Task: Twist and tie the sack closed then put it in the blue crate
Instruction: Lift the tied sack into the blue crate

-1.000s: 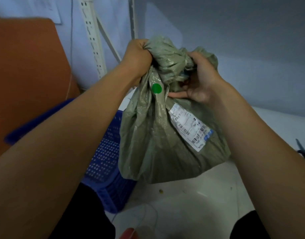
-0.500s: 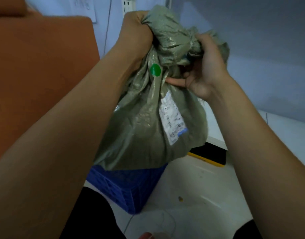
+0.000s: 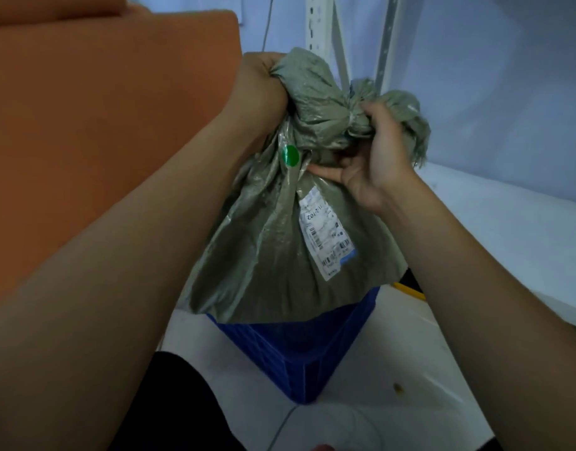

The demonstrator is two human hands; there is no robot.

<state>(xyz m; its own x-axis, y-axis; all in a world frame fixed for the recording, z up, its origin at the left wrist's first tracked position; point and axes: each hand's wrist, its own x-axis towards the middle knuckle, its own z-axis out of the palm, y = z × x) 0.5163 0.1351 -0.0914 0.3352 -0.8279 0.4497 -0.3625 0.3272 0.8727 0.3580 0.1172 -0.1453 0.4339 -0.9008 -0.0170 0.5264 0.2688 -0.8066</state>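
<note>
A grey-green woven sack (image 3: 273, 255) hangs in the air, with a green round sticker and a white barcode label on its front. Its neck is gathered into a knot at the top. My left hand (image 3: 259, 83) is clenched on the bunched top at the left of the knot. My right hand (image 3: 374, 157) grips the knot and the loose tail from the right. Directly under the sack's bottom stands the blue perforated crate (image 3: 299, 356) on the floor; the sack hides its opening.
A large orange panel (image 3: 101, 125) fills the left side. A white slotted shelf upright (image 3: 319, 30) stands behind the sack. At the right runs a white ledge (image 3: 508, 229), with a black and yellow object (image 3: 410, 284) below it. White floor surrounds the crate.
The sack has swung from beside the crate to straight above it. Both hands kept their hold on the knotted top, and the view shifted left.
</note>
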